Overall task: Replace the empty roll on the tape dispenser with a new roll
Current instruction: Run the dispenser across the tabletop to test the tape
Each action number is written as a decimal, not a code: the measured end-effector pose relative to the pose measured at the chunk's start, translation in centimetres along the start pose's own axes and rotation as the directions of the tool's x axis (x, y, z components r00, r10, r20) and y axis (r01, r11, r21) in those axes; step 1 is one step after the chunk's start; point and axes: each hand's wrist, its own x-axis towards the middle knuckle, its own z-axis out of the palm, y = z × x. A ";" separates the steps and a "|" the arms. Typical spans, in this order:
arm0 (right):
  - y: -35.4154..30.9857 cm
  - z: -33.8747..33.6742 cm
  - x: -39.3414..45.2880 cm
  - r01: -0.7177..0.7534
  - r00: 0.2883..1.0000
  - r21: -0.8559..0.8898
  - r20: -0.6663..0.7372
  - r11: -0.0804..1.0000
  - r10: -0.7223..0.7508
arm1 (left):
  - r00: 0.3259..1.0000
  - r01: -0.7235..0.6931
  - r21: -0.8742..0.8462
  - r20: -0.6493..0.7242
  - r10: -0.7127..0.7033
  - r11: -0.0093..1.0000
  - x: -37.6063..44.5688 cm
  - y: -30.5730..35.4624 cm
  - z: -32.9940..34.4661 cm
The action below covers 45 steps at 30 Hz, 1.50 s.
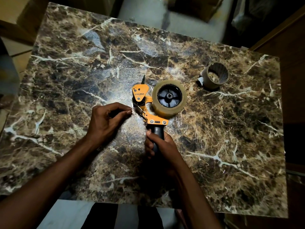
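An orange tape dispenser [149, 111] with a black handle lies flat on the marble-patterned table [82, 71]. A full roll of clear tape [170, 111] sits on its black hub. My right hand [158, 142] grips the black handle from below. My left hand [107, 119] is just left of the dispenser's roller end, thumb and forefinger pinched together near the tape path; whether they hold the clear tape end I cannot tell. The empty brown cardboard core [214, 76] stands apart at the right back of the table.
Cardboard boxes [19, 17] stand beyond the table's far left corner. A wooden panel [290, 38] runs along the right side. Pale floor [156, 15] shows past the far edge, and the table's near edge is close to my body.
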 end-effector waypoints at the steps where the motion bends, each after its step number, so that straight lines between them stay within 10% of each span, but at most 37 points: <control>1: 0.0 0.0 0.0 0.000 1.000 0.002 0.001 1.000 0.000 | 1.000 0.003 -0.005 -0.007 -0.003 1.000 0.0 0.0 0.1; 29: 0.2 -1.6 -1.1 0.008 1.000 -0.007 0.005 1.000 -0.008 | 0.955 -0.230 0.082 0.208 0.209 0.970 1.0 0.0 -1.1; 39: 0.3 -1.9 -0.7 0.051 0.997 0.023 -0.061 0.998 -0.050 | 0.994 0.065 -0.087 0.091 -0.057 0.994 -0.6 -0.3 -0.5; 45: -0.1 -2.1 -0.7 0.065 0.996 0.073 -0.072 0.995 -0.060 | 0.995 -0.074 0.166 0.084 0.060 0.983 0.1 1.1 1.0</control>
